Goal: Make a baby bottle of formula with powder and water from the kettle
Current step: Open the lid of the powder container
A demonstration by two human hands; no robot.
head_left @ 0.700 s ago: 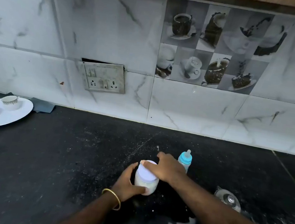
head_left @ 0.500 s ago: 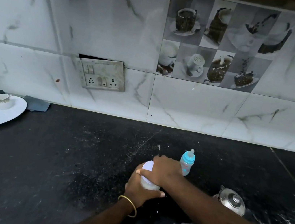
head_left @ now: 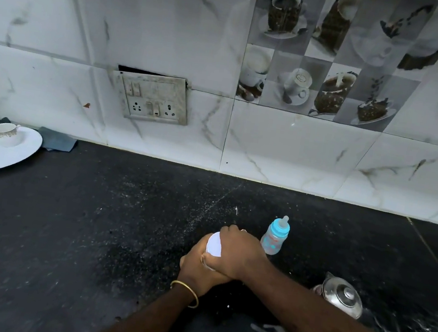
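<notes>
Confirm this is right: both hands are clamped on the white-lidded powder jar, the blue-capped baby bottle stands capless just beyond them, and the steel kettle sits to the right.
Not quite. The head view shows the blue-capped baby bottle with its blue cap and teat on. The rest holds: the left hand and right hand grip the white-lidded powder jar, and the steel kettle sits to the right.

Both hands on white-lidded jar on black counter: left hand wraps body, right hand over lid. Baby bottle upright just behind. Steel kettle to right.
</notes>
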